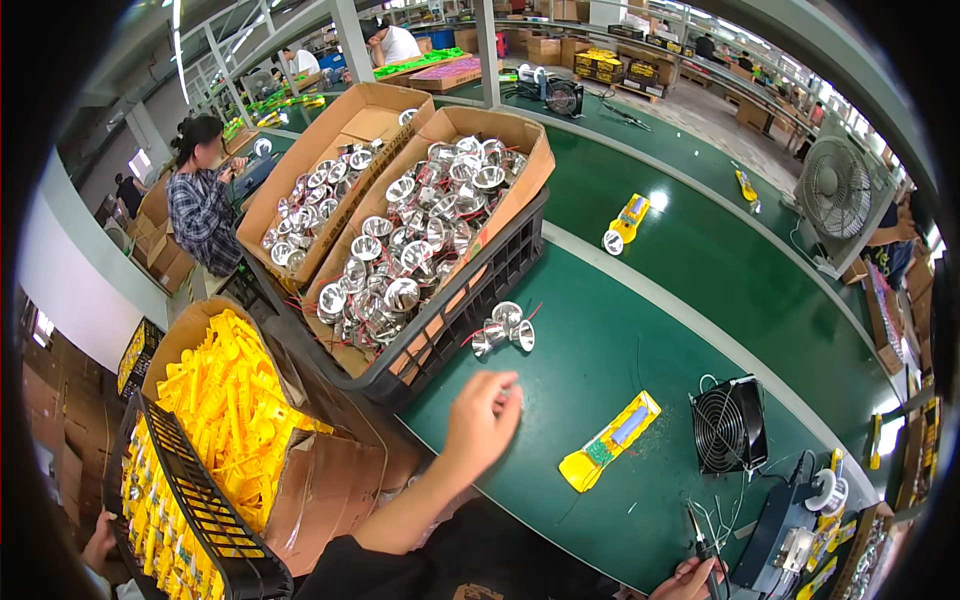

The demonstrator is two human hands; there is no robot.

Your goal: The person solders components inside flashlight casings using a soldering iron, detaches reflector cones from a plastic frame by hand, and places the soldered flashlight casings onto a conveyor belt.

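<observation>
My left hand (484, 418) is over the green bench with its fingers curled together; whether anything sits in them is hidden. Just beyond it lie several silver reflector cups (505, 328) with thin red wires. To its right, a yellow plastic flashlight housing (612, 440) lies flat, with a blue-violet battery cell (631, 425) and a small green circuit board (600, 453) in it. At the lower edge my right hand (688, 580) is closed around the dark handle of a soldering iron (702, 545), its thin tip pointing up and away.
Cardboard boxes of reflector cups (410, 225) stand at upper left. A box of yellow housings (225, 390) and a black crate (190, 480) are at left, where another person's hand (100, 540) shows. A small black fan (728, 425) and a soldering station (775, 545) stand right. Beyond runs a conveyor (700, 250).
</observation>
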